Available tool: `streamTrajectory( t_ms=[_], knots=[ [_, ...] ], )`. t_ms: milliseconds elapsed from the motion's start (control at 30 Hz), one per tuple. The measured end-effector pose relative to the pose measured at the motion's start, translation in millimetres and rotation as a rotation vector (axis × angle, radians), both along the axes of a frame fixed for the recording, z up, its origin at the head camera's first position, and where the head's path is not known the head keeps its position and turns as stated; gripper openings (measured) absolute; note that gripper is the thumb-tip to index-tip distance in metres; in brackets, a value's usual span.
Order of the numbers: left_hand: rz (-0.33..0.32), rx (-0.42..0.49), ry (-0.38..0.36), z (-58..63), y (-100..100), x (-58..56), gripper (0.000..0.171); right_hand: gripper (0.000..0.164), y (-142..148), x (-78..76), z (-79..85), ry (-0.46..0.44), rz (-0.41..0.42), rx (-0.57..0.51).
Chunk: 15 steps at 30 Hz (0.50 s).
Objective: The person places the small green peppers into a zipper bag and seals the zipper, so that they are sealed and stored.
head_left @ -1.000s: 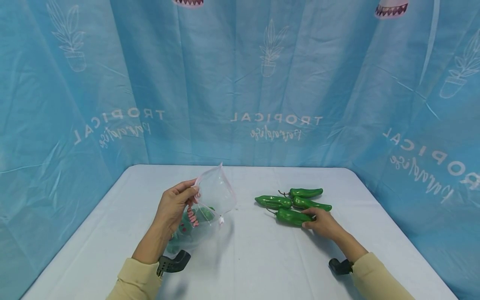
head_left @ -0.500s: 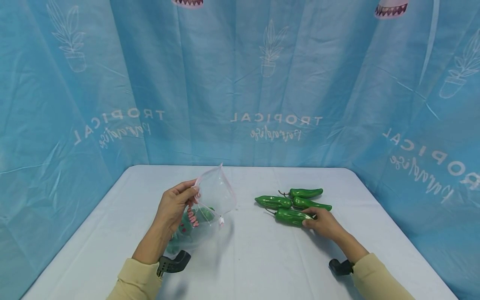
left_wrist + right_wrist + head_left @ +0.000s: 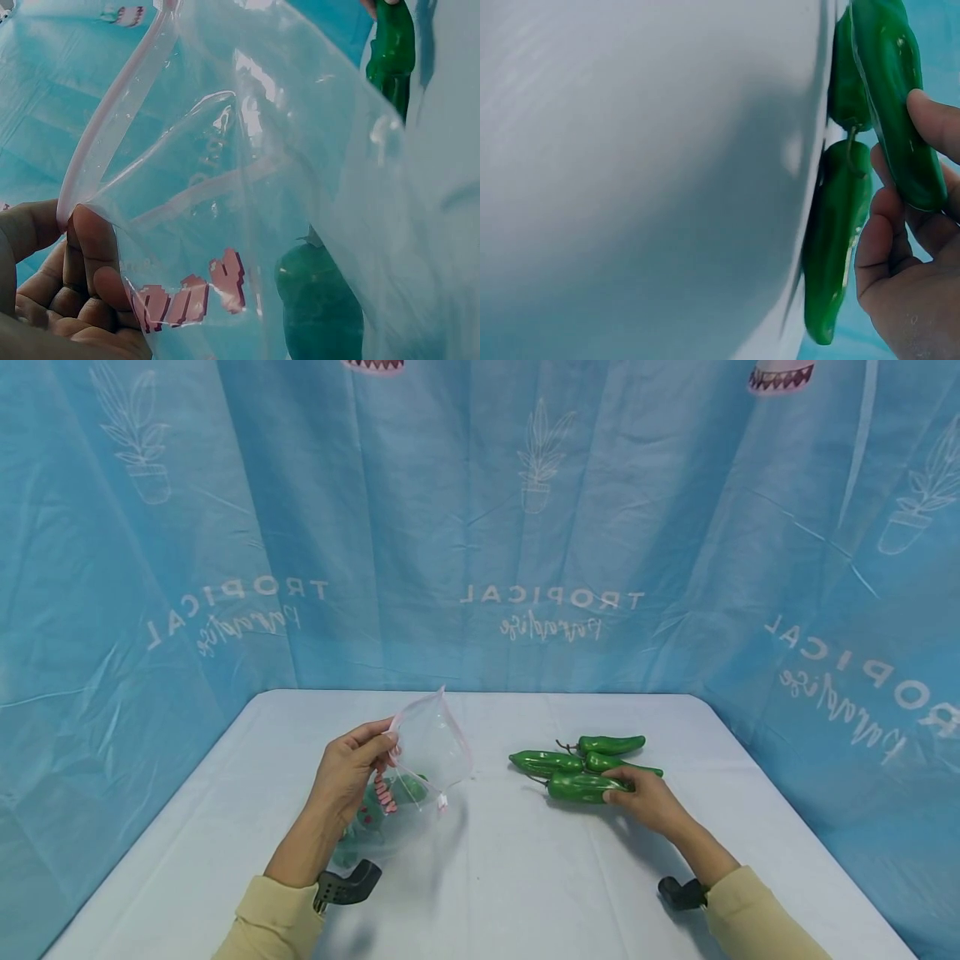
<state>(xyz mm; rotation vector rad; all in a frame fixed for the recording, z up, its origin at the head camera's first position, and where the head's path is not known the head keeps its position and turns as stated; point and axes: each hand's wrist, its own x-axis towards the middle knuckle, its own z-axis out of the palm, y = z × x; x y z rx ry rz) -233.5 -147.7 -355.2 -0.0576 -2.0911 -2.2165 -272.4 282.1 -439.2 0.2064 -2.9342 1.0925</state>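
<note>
My left hand (image 3: 351, 770) pinches the pink-edged rim of a clear zip bag (image 3: 438, 739) between thumb and fingers. The bag's mouth stands open, and a slider shows on its edge. Inside lies a green pepper (image 3: 319, 304), seen through plastic with pink printing; other contents are hard to make out. My right hand (image 3: 647, 797) grips one end of a long green pepper (image 3: 577, 787), its stem pointing left. A shadow beneath shows this pepper a little above the table. Right behind it lie more green peppers, one pointing left (image 3: 543, 762), one partly covered (image 3: 606, 764) and one farthest back (image 3: 612, 745).
A white-covered table (image 3: 495, 885) bears everything. Blue printed curtains (image 3: 480, 543) hang behind it and along both sides. Each wrist wears a dark strap with a camera, such as the left wrist camera (image 3: 351, 883).
My right hand has raised the gripped pepper slightly off the table and shifted it a little to the left. The left hand and the bag have stayed in place.
</note>
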Motion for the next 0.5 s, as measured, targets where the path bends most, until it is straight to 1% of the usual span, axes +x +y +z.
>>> streamTrajectory(
  t_ms=[200, 500],
  knots=[
    [-0.005, 0.007, 0.001, -0.3, -0.3, -0.2, 0.043, 0.040, -3.4, 3.5, 9.3, 0.026, 0.031, -0.018],
    [-0.008, 0.008, 0.001, 0.1, -0.2, 0.0, 0.042, 0.043, -14.4, 10.2, 21.8, 0.016, 0.041, -0.055]
  ],
)
